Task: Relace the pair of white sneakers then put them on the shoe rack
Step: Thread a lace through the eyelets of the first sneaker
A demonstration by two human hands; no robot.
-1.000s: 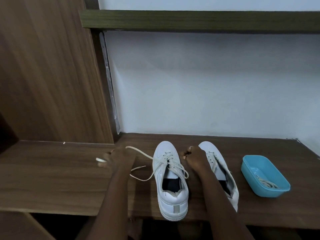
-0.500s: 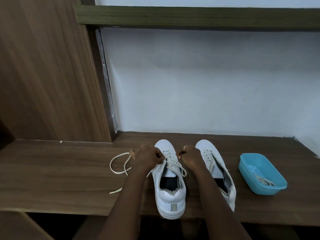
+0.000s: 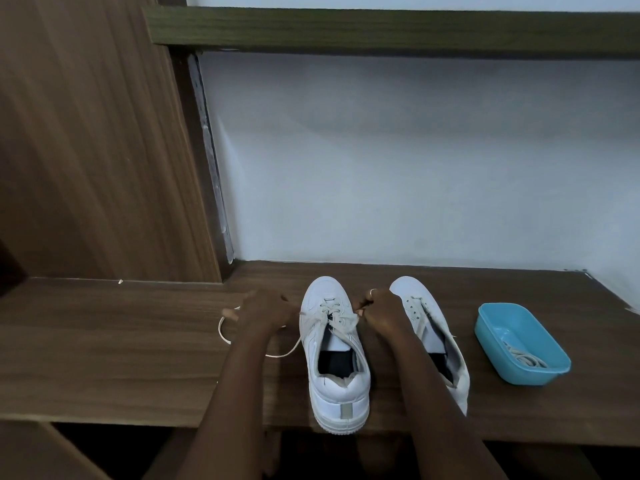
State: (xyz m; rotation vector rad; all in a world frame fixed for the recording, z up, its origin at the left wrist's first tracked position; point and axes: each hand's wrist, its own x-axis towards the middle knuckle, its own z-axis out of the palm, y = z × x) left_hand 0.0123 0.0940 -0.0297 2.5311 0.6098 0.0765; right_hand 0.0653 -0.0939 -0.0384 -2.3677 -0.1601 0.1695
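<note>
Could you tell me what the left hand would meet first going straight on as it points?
Past the left hand lies bare shelf, then probably the white wall; depth is unclear.

Left hand [image 3: 264, 311] has returned, pulling lace [image 3: 313, 317] taut.

Low in the frame, the left hand [image 3: 265, 311] and right hand [image 3: 379, 308] each pinch the lace [image 3: 313, 318] of the centre sneaker [image 3: 334, 358]; a blue tub [image 3: 519, 344] sits at right.

Dim, bluish, soft light; wide-angle bending at edges; slightly soft focus.
</note>
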